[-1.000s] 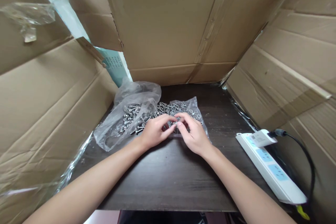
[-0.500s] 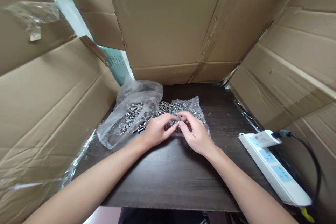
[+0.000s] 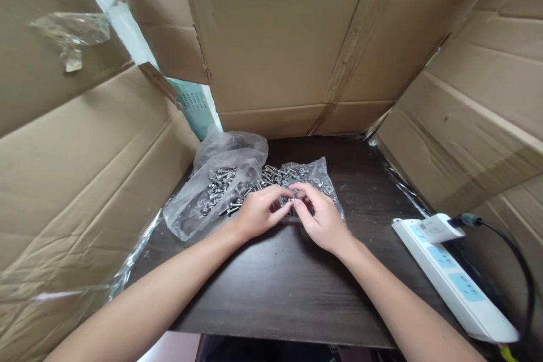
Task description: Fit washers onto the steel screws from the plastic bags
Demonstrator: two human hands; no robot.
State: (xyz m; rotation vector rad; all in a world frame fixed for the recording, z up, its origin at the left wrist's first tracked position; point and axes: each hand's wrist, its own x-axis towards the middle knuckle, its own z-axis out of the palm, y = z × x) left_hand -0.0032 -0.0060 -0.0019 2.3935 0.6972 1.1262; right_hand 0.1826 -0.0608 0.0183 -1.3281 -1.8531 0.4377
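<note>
My left hand [image 3: 263,212] and my right hand [image 3: 320,218] meet over the near edge of a heap of metal bolts [image 3: 271,174]. Between their fingertips is a small shiny metal piece [image 3: 292,199], probably a screw; its exact shape is too small to tell. The thumb and fingers of each hand are closed toward it. Washers [image 3: 327,188] and small parts lie on a clear plastic sheet [image 3: 318,167] beyond my right hand. More bolts lie left of my left hand, partly in a clear plastic bag [image 3: 186,216]. My hands partly hide a low tray edge beneath them.
The dark tabletop [image 3: 271,288] is walled by cardboard panels [image 3: 280,34] at the back and both sides. At the right lies a white power strip [image 3: 458,283] with a plugged-in adapter [image 3: 441,228] and a black cable [image 3: 515,249].
The whole view has shifted slightly, with everything a little further right. Both hands stay together over the parts, their fingers nearly unchanged around the small metal piece.
</note>
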